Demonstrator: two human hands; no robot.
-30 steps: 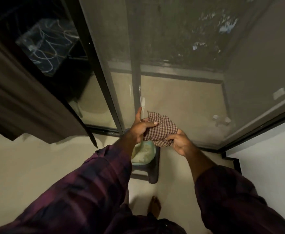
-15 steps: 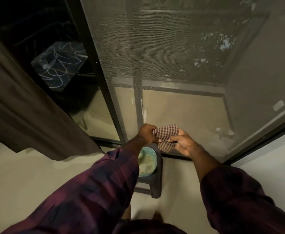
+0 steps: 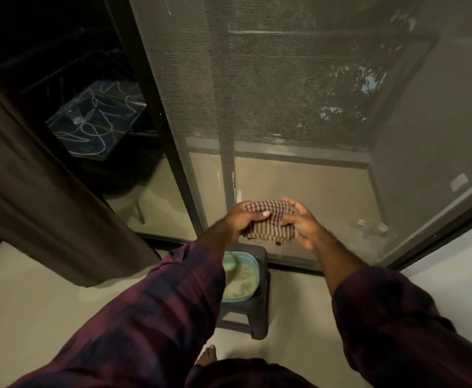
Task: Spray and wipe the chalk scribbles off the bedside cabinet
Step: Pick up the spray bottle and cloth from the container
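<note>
Fingers [image 3: 258, 215] of both my hands are curling round the checked cloth [image 3: 271, 224], my left hand [image 3: 239, 221] pinching one end and my right hand [image 3: 303, 226] the other. Compared with a second ago, the cloth is being drawn out flatter rather than bunched, and my left forefinger is no longer pointing up. I am holding it above the green basin [image 3: 256, 273] on the dark stool [image 3: 258, 317]. The bedside cabinet [image 3: 97, 119], its chalk scribbles [image 3: 100, 107] still whole, is showing in the dark glass to my left, well apart. Wiping, I judge, is yet to begin.
</note>
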